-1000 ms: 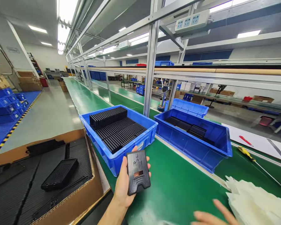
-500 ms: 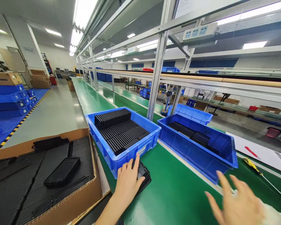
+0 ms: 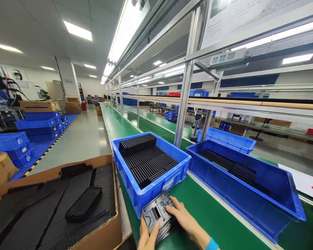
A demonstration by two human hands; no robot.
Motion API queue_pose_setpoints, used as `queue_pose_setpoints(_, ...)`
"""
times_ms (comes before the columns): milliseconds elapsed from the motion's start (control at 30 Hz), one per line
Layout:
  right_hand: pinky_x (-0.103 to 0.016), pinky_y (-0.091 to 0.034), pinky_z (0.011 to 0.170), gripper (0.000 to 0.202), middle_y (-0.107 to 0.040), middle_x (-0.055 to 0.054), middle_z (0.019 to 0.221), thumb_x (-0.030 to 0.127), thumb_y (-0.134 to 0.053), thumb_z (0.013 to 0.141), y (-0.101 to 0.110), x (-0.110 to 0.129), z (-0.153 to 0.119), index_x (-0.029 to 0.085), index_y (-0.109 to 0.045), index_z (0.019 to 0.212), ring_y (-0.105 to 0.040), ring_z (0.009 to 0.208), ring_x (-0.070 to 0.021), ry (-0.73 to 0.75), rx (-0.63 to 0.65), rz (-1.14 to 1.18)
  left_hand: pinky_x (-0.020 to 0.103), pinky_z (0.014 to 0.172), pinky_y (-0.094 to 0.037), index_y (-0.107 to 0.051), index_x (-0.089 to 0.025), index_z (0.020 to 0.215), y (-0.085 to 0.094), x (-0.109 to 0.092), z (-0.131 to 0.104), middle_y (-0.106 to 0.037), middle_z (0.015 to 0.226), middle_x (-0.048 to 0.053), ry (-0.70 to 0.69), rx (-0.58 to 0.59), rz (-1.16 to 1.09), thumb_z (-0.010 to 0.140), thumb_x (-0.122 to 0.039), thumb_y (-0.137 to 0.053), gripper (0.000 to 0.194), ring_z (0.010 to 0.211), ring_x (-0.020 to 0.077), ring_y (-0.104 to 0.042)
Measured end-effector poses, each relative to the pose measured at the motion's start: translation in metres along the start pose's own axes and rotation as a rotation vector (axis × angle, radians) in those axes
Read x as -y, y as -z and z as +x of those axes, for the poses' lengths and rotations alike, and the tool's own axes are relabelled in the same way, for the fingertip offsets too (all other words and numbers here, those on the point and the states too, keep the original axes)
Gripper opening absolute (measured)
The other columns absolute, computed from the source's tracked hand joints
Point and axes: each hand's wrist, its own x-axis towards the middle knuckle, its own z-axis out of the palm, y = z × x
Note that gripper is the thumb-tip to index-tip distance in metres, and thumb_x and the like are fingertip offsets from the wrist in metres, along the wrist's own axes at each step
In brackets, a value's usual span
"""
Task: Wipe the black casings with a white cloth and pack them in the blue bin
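A black plastic cover (image 3: 156, 212), its inner side with ribs and slots facing up, is between my two hands in front of the near blue bin. My left hand (image 3: 147, 236) grips its lower left edge, thumb on top. At the right edge, my right hand (image 3: 184, 217) is closed on the same cover, thumb over its face. More layered black edges show just below it; whether they are held too I cannot tell. The blue bin (image 3: 135, 187) behind holds rows of thin black parts standing on edge, with a raised row at the back.
To the left, a cardboard box (image 3: 117, 194) is packed with black parts, one loose black case (image 3: 83, 204) lying on top. A longer blue bin (image 3: 240, 194) with black pieces stands right on the green bench (image 3: 206, 198). A metal post (image 3: 185, 104) rises behind the bins.
My right hand has come left from over the bench and taken hold of the cover's right side. My left hand has closed on its left edge. The view has shifted left and up.
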Motion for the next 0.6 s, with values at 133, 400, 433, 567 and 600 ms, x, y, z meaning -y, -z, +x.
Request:
queue_pose_setpoints(133,-0.042,-0.043,0.102,0.075,-0.048,-0.011,0.13,0.067,-0.05,0.084,0.007,-0.011,-0.036,0.028,-0.032,0.145,-0.051,0.123,-0.0244,0.069,-0.022,0.203,0.041,0.119,-0.01,0.012,-0.017,0.148,-0.003,0.003,-0.005,-0.01,0.157,0.017,-0.363,0.055,0.165,0.084,-0.065,-0.042,0.097,0.146,0.0294,-0.012)
queue_pose_setpoints(400,-0.048,-0.032,0.11,0.111,-0.03,-0.018,0.145,0.085,-0.05,0.069,0.006,-0.046,-0.097,0.024,-0.007,0.151,-0.036,0.135,-0.0342,0.137,-0.059,0.193,0.043,0.115,-0.021,0.006,-0.013,0.151,0.003,0.024,-0.004,-0.03,0.149,0.023,-0.387,0.316,0.1,0.069,-0.082,-0.048,0.12,0.138,0.0354,-0.031)
queue_pose_setpoints(433,-0.048,-0.035,0.108,0.114,-0.03,-0.019,0.145,0.086,-0.049,0.068,0.003,-0.048,-0.1,0.024,-0.004,0.151,-0.04,0.132,-0.0342,0.124,-0.068,0.207,0.042,0.115,-0.021,0.001,-0.014,0.151,0.003,0.023,-0.005,-0.034,0.147,0.021,-0.352,0.325,0.083,0.067,-0.083,-0.049,0.12,0.138,0.0344,-0.033)
queue_pose_setpoints(567,-0.044,-0.043,0.102,0.1,-0.032,-0.019,0.141,0.081,-0.036,0.079,-0.006,-0.053,-0.104,0.025,0.005,0.151,-0.049,0.126,-0.0309,0.064,-0.108,0.169,0.043,0.115,-0.024,-0.021,-0.016,0.15,0.004,0.016,-0.008,-0.04,0.141,0.018,-0.325,0.364,0.091,0.059,-0.081,-0.06,0.118,0.138,0.0356,-0.033)
queue_pose_setpoints(600,-0.044,-0.043,0.102,0.09,-0.033,-0.019,0.141,0.076,-0.032,0.084,-0.007,-0.053,-0.104,0.026,0.003,0.151,-0.048,0.127,-0.0302,0.06,-0.115,0.137,0.044,0.115,-0.022,-0.024,-0.015,0.149,0.005,0.016,-0.008,-0.037,0.145,0.019,-0.328,0.371,0.114,0.064,-0.078,-0.06,0.112,0.139,0.0352,-0.031)
